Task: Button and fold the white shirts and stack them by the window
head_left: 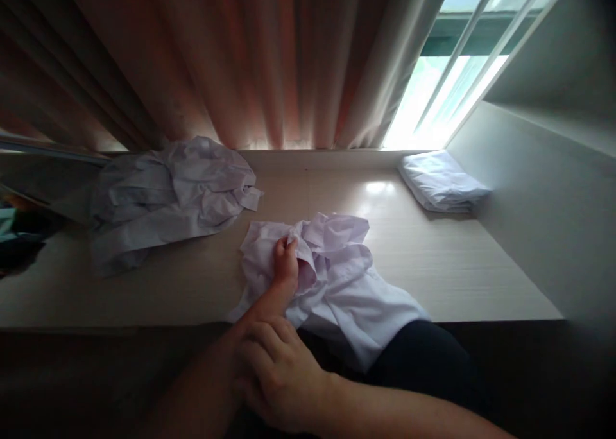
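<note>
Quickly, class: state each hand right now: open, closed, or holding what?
Left hand: closed, holding a crumpled white cloth garment.
Right hand: fingers curled over the bare left forearm; whether it grips cannot be told.

Pretty dim in here tbh. Most light blasts through the blown-out window at far right, leaving a glare patch on the surface. Curtain glows a bit, near side sinks into shadow, right hand looks smeary.
</note>
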The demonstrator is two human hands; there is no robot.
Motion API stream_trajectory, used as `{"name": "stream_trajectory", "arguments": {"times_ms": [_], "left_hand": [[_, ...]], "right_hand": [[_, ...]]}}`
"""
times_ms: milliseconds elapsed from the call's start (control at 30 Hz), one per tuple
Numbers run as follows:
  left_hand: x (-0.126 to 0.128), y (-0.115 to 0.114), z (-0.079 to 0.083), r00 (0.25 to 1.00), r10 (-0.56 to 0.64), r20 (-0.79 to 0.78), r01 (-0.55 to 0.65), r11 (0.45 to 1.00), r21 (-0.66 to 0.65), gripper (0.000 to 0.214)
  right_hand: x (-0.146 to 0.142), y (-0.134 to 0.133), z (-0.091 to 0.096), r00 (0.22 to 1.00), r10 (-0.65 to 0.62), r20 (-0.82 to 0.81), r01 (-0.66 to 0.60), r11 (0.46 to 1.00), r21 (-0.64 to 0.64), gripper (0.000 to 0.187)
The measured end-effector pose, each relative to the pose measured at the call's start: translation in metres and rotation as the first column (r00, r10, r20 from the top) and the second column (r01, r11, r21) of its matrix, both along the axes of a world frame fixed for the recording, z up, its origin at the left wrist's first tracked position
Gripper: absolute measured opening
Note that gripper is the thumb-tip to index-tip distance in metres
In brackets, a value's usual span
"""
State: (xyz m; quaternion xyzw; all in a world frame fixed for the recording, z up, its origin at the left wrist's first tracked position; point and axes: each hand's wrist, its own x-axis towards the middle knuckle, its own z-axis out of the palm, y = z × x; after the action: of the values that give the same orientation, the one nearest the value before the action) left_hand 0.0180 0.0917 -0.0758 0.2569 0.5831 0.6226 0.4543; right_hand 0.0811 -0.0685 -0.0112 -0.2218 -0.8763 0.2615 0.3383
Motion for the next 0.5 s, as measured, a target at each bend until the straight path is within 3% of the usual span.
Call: {"name": "stream_trajectory", "arguments": {"times_ms": [67,233,400,433,500], "left_hand": [[-0.001,-0.001,0.0,0.999,0.027,0.025,-0.027,1.0,0.002,0.022],[-0.01,-0.002,0.013,0.99,0.094,0.102,-0.096,0.995,0.014,0.019],[-0.016,-0.007,0.016,0.976,0.163,0.142,-0.164,0.986,-0.006,0.023],[-0.018,-0.009,0.015,0.982,0.161,0.103,-0.161,0.987,-0.006,0.024],[-0.02,-0.012,0.012,0.993,0.118,-0.018,-0.119,0.993,-0.013,0.025]], "right_hand": [[0.009,0.006,0.001,1.0,0.018,-0.011,-0.018,0.999,-0.039,0.027],[0.019,0.008,0.002,0.985,-0.171,-0.026,0.168,0.982,-0.089,0.051],[0.005,-0.02,-0.005,0.991,0.132,-0.04,-0.131,0.991,0.021,0.046],[0.005,-0.02,-0.004,0.987,0.151,-0.052,-0.15,0.989,0.016,0.043],[0.01,-0.011,0.0,0.995,0.072,-0.074,-0.074,0.997,-0.025,0.042]]}}
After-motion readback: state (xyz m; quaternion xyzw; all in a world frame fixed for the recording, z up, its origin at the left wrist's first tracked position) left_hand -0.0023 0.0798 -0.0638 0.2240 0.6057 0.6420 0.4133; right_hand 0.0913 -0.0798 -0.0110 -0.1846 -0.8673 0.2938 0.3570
